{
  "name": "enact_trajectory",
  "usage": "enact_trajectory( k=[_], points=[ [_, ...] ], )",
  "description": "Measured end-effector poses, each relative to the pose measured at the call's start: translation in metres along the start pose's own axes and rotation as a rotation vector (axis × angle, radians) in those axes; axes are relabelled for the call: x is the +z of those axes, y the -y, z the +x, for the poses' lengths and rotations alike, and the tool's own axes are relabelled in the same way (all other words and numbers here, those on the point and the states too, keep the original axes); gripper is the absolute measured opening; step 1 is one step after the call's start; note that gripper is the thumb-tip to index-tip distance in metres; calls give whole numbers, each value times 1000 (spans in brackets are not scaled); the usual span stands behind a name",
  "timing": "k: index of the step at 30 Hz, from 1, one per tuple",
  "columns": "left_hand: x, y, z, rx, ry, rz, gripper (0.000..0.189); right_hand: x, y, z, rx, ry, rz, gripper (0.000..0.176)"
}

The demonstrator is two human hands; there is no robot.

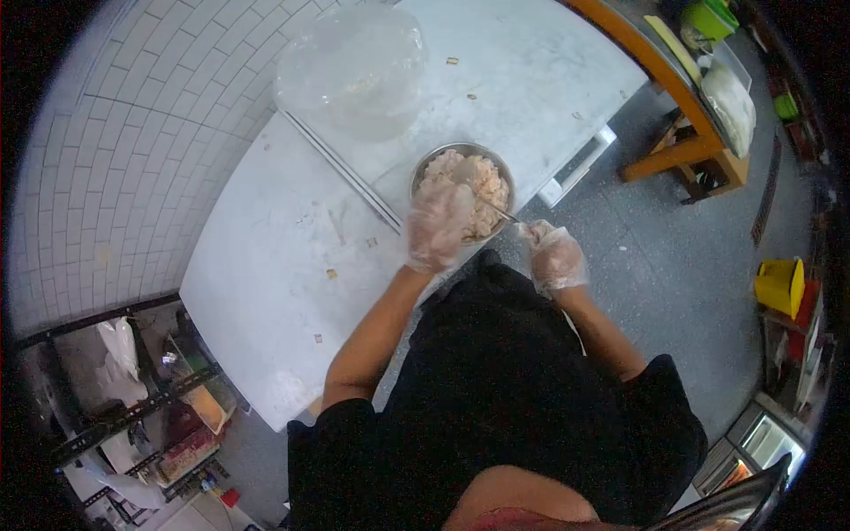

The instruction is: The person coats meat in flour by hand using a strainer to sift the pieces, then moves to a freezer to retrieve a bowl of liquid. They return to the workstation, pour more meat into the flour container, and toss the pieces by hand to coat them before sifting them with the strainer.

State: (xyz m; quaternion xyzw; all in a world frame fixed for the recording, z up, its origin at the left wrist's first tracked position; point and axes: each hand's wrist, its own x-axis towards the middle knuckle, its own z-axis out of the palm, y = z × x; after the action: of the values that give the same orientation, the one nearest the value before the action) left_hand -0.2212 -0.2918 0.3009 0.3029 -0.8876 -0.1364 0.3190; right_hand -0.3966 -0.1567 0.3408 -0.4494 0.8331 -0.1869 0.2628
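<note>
Plastic gloves, thin and crinkled, cover both hands. Nearest, the right hand [553,257] pinches a thin metal spoon [498,211], and the left hand [438,226] curls over the near rim of a round steel bowl [460,146] of pale, lumpy food [469,177]. The bowl sits near the edge of the white marble surface [266,265], with a white tiled wall [115,177] beyond.

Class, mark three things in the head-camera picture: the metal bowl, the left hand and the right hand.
metal bowl [464,145]: head view, far rim.
left hand [438,226]: head view, back of the gloved hand over the bowl's near side.
right hand [556,257]: head view, back of the gloved hand, which grips the utensil [498,210].
</note>
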Motion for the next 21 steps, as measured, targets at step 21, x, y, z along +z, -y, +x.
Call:
enact_trajectory(
  k=[21],
  points=[
    [-78,16,-279,-639,232,430,40,-8,-15,26,-52,102,17,49]
  ],
)
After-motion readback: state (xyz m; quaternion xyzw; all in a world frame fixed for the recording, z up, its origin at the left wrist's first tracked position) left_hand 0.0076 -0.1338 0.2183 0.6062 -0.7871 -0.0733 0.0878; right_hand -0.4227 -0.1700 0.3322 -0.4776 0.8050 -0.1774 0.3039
